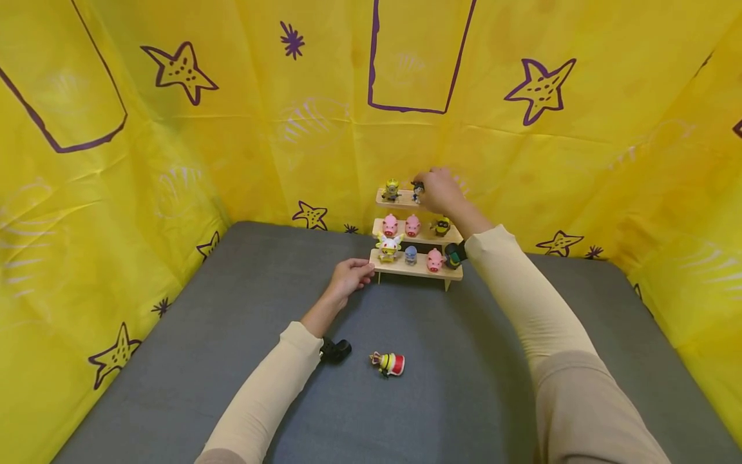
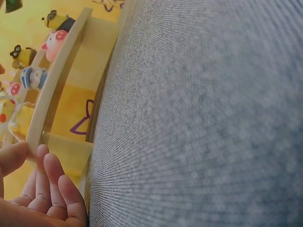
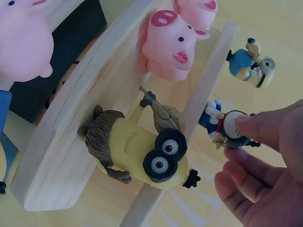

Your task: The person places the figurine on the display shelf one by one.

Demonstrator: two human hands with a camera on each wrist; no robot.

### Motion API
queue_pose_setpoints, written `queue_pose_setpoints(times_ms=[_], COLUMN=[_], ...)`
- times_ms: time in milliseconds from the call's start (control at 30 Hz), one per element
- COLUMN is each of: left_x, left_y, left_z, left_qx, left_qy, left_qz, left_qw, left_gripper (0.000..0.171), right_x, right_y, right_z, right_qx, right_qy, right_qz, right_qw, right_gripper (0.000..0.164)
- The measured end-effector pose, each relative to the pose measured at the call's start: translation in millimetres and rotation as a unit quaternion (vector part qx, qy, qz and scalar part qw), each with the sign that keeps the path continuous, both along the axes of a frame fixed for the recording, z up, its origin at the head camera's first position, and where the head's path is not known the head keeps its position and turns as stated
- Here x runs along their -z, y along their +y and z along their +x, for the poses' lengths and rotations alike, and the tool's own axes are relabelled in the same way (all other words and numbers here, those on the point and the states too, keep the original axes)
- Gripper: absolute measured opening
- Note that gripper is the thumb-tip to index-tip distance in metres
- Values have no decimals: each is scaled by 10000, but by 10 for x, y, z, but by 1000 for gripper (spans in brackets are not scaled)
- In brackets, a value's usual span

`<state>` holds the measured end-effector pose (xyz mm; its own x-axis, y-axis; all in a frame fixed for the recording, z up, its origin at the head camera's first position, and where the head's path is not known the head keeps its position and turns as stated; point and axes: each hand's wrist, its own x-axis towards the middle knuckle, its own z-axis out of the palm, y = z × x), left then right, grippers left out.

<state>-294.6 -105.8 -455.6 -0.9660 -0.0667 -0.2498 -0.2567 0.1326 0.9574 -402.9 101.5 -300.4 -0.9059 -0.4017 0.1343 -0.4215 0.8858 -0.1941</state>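
Note:
My left hand point(image 1: 350, 278) pinches the left end of the lowest step of a three-step wooden display stand point(image 1: 406, 265), thumb above and fingertips beneath in the left wrist view. Up at the top step, my right hand point(image 1: 439, 190) pinches a small dark-blue and white figurine point(image 3: 227, 124) with a red collar by its head, its feet right at the step's edge. Left of that figurine stands a minion figurine point(image 1: 391, 189). On the middle step are two pink pig figurines point(image 1: 390, 225) and a minion figurine in a brown skirt point(image 3: 142, 151).
The lowest step carries a white-and-yellow horned figurine point(image 1: 388, 248), a small blue figurine point(image 1: 411, 255), a pink pig point(image 1: 434, 260) and a figurine partly hidden by the wrist camera. A red-caped minion figurine point(image 1: 390, 364) lies on the grey tabletop point(image 1: 232, 309). Yellow cloth point(image 1: 261, 154) hangs behind.

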Motion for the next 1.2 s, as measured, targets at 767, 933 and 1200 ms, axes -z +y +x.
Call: queue_pose_setpoints(times_ms=[767, 933, 1200], left_x=[41, 42, -7], left_y=[23, 16, -5], left_z=[14, 2, -11], left_qx=[31, 31, 19], left_qy=[7, -38, -23], left_qz=[91, 79, 92], left_qw=[10000, 10000, 10000], left_gripper=[34, 33, 33], right_x=[-125, -146, -69], right_y=[129, 220, 496], right_z=[153, 347, 824], right_qx=[-26, -179, -664], right_qy=[-320, -353, -369], right_qz=[-1276, -1634, -2156], right_qw=[9913, 9858, 9735], right_gripper=[52, 44, 36])
